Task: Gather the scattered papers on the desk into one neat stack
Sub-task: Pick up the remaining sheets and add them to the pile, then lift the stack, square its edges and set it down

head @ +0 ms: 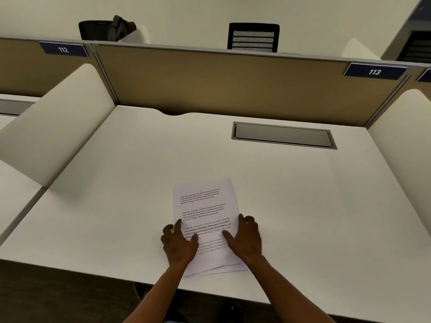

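Head view shows one stack of white printed papers (205, 220) on the white desk (303, 194). Two hands flank it: left hand (179, 243) and right hand (245, 236), fingers spread, pressing its side edges.

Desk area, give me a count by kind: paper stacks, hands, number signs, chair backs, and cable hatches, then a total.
Paper stacks: 1, stack of papers
Hands: 2, left hand and right hand, both resting on the stack
Number signs: 2, sign 112 and sign 113
Chair backs: 2, and
Cable hatches: 1
Total: 8

Hands (212, 241) hide lower papers (205, 206); print unreadable.
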`<act>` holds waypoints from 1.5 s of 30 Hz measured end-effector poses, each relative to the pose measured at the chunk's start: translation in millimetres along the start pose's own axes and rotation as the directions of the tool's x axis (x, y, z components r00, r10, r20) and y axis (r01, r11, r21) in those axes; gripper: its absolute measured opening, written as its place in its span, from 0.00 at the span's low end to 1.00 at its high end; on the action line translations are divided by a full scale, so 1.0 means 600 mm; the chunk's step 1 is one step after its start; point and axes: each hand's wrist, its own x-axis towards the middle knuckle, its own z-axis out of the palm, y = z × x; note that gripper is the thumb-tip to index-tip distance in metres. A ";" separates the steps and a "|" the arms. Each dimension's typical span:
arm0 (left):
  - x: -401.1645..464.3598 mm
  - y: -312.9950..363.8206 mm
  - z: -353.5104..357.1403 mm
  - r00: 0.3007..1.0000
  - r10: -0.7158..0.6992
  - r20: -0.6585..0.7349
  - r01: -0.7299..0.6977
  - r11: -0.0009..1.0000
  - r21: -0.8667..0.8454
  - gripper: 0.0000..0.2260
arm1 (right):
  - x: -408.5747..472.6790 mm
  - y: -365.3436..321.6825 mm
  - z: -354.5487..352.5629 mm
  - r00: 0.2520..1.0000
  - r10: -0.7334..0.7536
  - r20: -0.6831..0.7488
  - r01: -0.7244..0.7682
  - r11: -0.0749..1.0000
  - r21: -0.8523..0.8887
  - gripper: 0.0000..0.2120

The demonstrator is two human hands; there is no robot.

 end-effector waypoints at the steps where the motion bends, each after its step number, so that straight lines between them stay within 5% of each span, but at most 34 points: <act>1: 0.001 0.005 0.001 0.999 -0.038 -0.006 0.038 0.996 -0.080 0.33 | 0.001 -0.005 -0.002 1.000 0.013 -0.004 -0.013 0.999 0.031 0.39; 10: 0.016 0.010 0.000 0.997 -0.081 0.018 0.083 0.980 -0.179 0.35 | 0.040 -0.012 -0.027 0.958 0.272 0.088 -0.285 0.883 0.374 0.38; 19: 0.017 0.010 0.001 0.998 -0.060 0.030 0.064 0.987 -0.147 0.35 | 0.061 -0.019 -0.031 0.931 0.303 0.203 -0.361 0.846 0.392 0.36; 23: 0.017 0.008 -0.001 0.997 -0.063 0.038 0.068 0.985 -0.157 0.36 | 0.052 -0.033 -0.025 0.959 0.246 0.142 -0.281 0.890 0.359 0.35; 26: 0.016 0.010 -0.003 0.997 -0.058 0.045 0.065 0.986 -0.151 0.35 | 0.050 -0.040 -0.025 0.965 0.223 0.138 -0.263 0.828 0.495 0.32; 31: 0.016 0.011 -0.005 0.997 -0.048 0.062 0.055 0.990 -0.131 0.35 | 0.063 -0.025 -0.027 0.934 0.231 0.272 -0.355 0.693 0.627 0.28; 36: 0.020 0.009 -0.007 0.996 -0.045 0.083 0.057 0.987 -0.153 0.34 | 0.065 -0.005 -0.036 0.937 0.049 0.345 -0.269 0.730 0.628 0.26; 42: 0.032 0.023 -0.020 0.997 -0.060 0.048 0.071 0.952 -0.298 0.40 | 0.051 0.011 -0.067 0.952 -0.091 0.292 -0.185 0.590 0.786 0.26; 45: 0.040 0.044 -0.043 0.982 -0.007 0.190 0.113 0.825 -0.553 0.42 | 0.045 0.027 -0.086 0.956 -0.129 0.262 -0.156 0.531 0.833 0.25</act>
